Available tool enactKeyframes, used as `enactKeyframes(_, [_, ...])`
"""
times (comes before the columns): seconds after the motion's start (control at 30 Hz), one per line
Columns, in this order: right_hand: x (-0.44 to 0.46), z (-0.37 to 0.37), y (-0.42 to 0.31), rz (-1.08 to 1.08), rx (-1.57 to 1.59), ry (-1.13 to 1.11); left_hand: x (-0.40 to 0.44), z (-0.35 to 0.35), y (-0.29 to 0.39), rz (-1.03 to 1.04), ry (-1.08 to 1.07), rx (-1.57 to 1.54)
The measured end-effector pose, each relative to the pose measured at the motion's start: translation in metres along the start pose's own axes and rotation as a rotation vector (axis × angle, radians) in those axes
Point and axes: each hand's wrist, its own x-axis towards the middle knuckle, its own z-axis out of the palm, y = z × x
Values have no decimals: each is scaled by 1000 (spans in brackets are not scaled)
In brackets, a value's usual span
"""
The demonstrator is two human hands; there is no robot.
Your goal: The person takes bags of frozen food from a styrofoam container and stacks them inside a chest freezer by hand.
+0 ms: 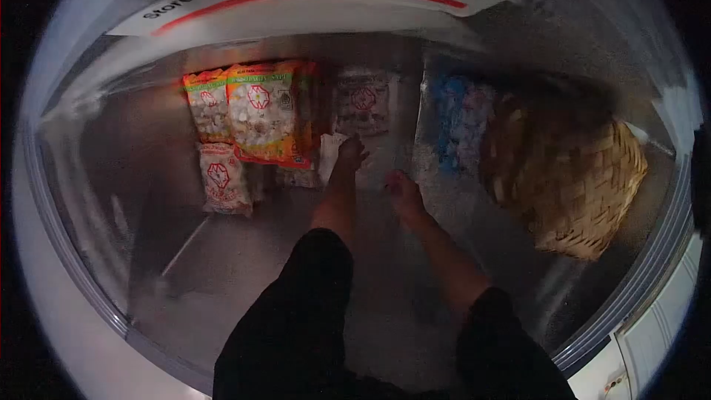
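Observation:
Both my hands reach down into a dark chest freezer. My left hand (352, 154) is beside a small white packet (331, 154), its fingers partly bent and apart; I see nothing held in it. Just beyond it lies a clear packet with a red emblem (364, 100). My right hand (402, 191) hovers to the right and slightly nearer, fingers loosely curled and blurred, with no object visible in them. Orange and clear packs of pale round pieces (259, 115) stand to the left of my left hand. Below them leans a smaller packet with a red emblem (224, 181).
Blue-printed packets (463, 118) lie on the right, partly behind a woven bamboo basket (570, 178). A white label strip (311, 4) with a red line and "Store below this line" crosses the far wall. The freezer's rim (81, 281) curves around the near side.

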Motion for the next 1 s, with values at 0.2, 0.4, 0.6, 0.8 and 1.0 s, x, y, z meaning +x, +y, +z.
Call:
enactKeyframes(0.2, [-25,14,-62,139,-646,118,20,17,-30,-132,249,53])
enactKeyframes(0.4, [-16,-16,-11,119,435,11,26,10,-45,308,-66,693])
enactKeyframes(0.6, [-9,-14,2,86,1026,-299,47,27,5,390,-80,319])
enactKeyframes(0.8, [-21,0,-45,-274,198,-157,39,43,26,461,123,859])
enactKeyframes(1.0, [-35,4,-68,-117,-71,-100,37,50,23,696,238,1835])
